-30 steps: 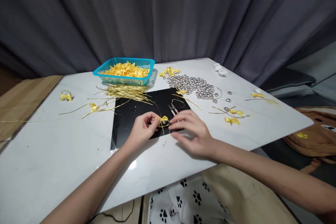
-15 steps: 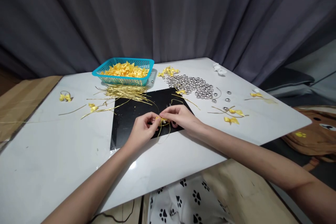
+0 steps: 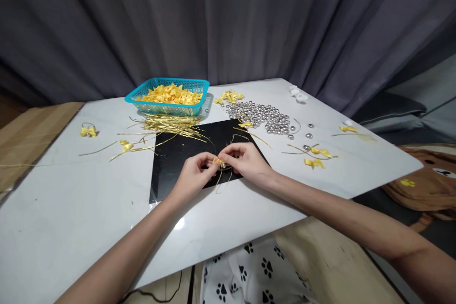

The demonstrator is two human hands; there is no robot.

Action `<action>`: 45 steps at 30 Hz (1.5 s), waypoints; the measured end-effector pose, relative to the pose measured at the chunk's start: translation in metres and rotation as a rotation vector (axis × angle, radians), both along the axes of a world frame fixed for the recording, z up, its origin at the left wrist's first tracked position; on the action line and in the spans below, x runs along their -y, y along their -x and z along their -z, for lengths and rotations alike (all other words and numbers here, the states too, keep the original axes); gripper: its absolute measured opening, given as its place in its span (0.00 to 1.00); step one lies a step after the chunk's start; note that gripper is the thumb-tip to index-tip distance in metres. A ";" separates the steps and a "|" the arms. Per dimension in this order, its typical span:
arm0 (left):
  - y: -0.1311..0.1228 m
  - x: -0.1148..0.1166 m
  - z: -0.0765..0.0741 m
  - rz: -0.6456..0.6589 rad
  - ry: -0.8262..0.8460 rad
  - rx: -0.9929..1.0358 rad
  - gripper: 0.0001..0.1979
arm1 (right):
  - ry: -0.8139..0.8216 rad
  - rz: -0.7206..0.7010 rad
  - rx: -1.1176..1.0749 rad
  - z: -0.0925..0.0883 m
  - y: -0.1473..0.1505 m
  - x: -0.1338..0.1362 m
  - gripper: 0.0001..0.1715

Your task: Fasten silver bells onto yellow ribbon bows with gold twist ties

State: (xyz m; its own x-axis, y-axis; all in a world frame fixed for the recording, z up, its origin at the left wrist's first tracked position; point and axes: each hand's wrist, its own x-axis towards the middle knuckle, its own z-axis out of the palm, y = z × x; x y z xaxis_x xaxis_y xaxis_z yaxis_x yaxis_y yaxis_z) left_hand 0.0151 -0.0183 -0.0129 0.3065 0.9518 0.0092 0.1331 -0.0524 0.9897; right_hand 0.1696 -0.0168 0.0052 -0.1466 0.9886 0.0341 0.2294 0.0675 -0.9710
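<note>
Fingers (image 3: pixel 213 167) of the bare left hand (image 3: pixel 195 175) are closed in a pinch on a small shiny yellow ribbon bow (image 3: pixel 216 160); the bare right hand (image 3: pixel 249 164) pinches its other side. Partly hidden between them, the bow is over a flat black sheet (image 3: pixel 181 161), with a round silver bead (image 3: pixel 223 166) and thin gold cords (image 3: pixel 219 179) trailing down.

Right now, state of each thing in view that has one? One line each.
Left hand: closed, pinching the bow.
Right hand: fingertips together at the bow.
Yellow ribbon bow: held, partly hidden, thin gold strands trailing.
Teal perforated plastic basket: upright, holding yellow ribbon pieces.
Thin gold strand bundle: loose, spread.
Small round silver pieces: loose, mostly heaped.
Black rectangular sheet: flat.
Dark grey fabric curtain: drawn across.
</note>
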 end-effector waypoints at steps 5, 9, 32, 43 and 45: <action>-0.001 0.000 0.001 -0.017 0.004 0.023 0.11 | -0.023 0.006 0.012 0.002 0.000 0.000 0.06; -0.002 0.001 -0.001 -0.032 -0.021 0.071 0.11 | -0.033 0.017 0.010 0.003 0.000 0.000 0.07; -0.001 0.001 0.002 -0.024 -0.121 -0.047 0.12 | -0.061 -0.063 -0.039 -0.007 -0.001 -0.004 0.07; -0.001 0.003 -0.002 -0.074 -0.192 -0.074 0.11 | 0.077 -0.151 0.036 -0.011 -0.002 -0.013 0.08; -0.001 0.004 -0.002 -0.081 -0.199 -0.081 0.11 | 0.055 -0.157 0.042 -0.008 -0.003 -0.014 0.08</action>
